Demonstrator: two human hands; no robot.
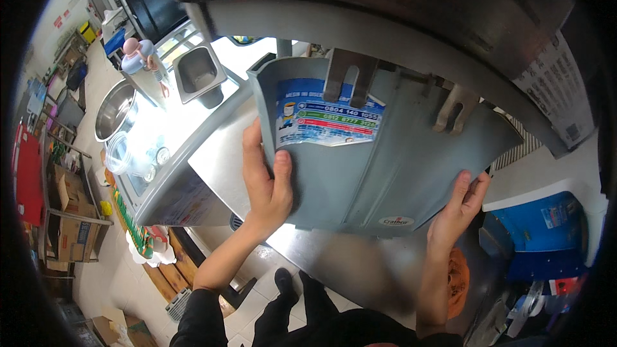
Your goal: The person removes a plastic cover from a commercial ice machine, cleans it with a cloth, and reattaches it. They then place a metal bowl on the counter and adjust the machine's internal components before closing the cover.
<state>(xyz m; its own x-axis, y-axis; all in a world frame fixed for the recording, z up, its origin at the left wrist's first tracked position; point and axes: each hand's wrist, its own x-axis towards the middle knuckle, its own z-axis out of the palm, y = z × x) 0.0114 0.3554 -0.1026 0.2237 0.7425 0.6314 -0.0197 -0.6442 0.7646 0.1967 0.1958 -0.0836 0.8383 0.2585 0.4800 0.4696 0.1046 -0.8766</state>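
A grey panel point(334, 180) with raised edges and a blue-and-white sticker point(328, 115) is gripped between my two hands. My left hand point(267, 183) holds its left edge, thumb on the front face and fingers behind. At the lower right edge, my right hand point(455, 209) grips it with thumb and fingers. The panel's top sits just under a dark machine housing point(398, 32). Two slotted metal brackets, a left one point(350, 77) and a right one point(455, 109), hang from the housing in front of the panel. Whether the panel is hooked on behind them is hidden.
A steel counter point(379, 263) lies below the panel. On the bright worktop to the left are a steel bowl point(116, 112), a steel pan point(196, 74) and a pink-topped bottle point(138, 58). Blue bins point(546, 225) and an orange item point(458, 283) are at right.
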